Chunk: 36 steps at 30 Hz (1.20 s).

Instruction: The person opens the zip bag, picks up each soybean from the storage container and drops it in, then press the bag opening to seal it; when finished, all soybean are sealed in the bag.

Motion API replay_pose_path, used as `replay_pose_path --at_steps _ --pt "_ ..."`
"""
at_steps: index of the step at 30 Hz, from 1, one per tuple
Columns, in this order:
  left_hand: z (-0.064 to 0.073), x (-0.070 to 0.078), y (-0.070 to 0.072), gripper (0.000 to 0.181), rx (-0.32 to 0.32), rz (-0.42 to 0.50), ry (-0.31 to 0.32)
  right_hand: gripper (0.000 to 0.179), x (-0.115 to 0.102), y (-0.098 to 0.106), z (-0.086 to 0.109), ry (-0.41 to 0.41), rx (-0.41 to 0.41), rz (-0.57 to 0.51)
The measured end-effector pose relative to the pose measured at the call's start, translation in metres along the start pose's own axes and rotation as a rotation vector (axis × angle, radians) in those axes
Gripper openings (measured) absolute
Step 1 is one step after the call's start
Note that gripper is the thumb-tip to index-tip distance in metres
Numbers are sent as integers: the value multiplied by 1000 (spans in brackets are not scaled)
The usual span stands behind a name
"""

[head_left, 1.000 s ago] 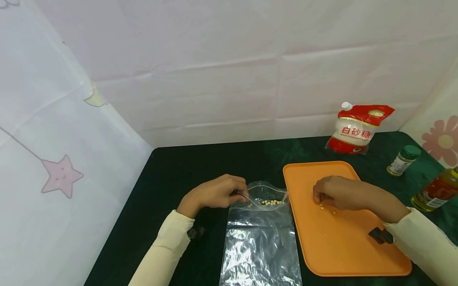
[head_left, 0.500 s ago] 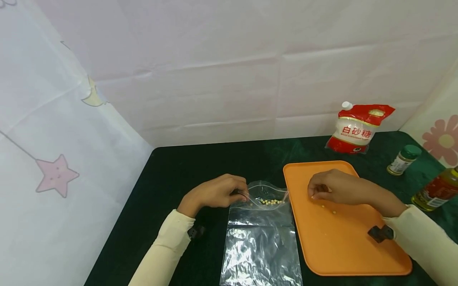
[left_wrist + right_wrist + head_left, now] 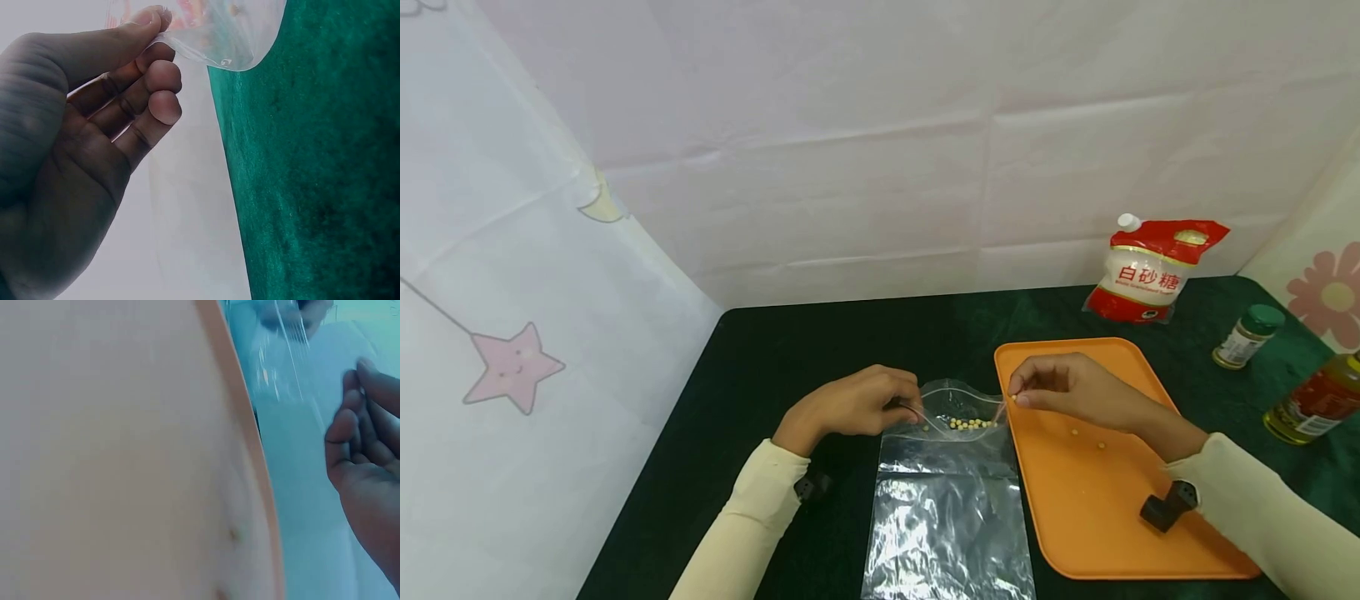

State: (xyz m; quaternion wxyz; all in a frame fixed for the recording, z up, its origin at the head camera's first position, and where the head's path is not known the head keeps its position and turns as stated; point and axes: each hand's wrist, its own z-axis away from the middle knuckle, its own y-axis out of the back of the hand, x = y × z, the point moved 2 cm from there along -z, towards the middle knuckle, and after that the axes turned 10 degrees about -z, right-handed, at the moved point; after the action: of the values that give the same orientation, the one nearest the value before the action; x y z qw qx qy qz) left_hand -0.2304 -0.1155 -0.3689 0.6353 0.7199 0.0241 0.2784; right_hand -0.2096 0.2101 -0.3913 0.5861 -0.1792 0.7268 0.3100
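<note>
The right hand (image 3: 1075, 387) swings to the edge of the orange tray (image 3: 1105, 525), fingers pinched on a yellow pellet (image 3: 1014, 398), near the zip bag (image 3: 951, 537) the left hand (image 3: 857, 404) pinches, leaving two loose pellets (image 3: 1074, 432) behind.

Cream sleeves (image 3: 737, 525) reach the wrists at lower left and lower right, each with a small black camera (image 3: 1161, 512).

A capped jar (image 3: 1246, 337) stands between a red pouch (image 3: 1150, 273) and a bottle (image 3: 1317, 400).
</note>
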Motion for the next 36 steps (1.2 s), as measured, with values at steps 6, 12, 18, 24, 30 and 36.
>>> replay_pose_path --at_steps 6,12,18,24,30,36 --pt "-1 1 0 10 1 -5 -3 17 3 -12 -8 -14 70 -160" --pt "-1 1 0 10 -1 -17 0 22 3 -16 -14 -7 73 -167" --pt "-2 1 0 10 -5 -19 3 23 1 -19 -18 -27 70 -163" --pt "-2 0 0 9 -4 -7 5 21 2 -21 -21 -32 62 -161" --pt "-2 0 0 9 -7 -5 11 24 4 -22 -22 -46 50 -180" --pt "-1 0 -1 10 -10 -7 13 25 -1 -17 -18 -54 65 -112"
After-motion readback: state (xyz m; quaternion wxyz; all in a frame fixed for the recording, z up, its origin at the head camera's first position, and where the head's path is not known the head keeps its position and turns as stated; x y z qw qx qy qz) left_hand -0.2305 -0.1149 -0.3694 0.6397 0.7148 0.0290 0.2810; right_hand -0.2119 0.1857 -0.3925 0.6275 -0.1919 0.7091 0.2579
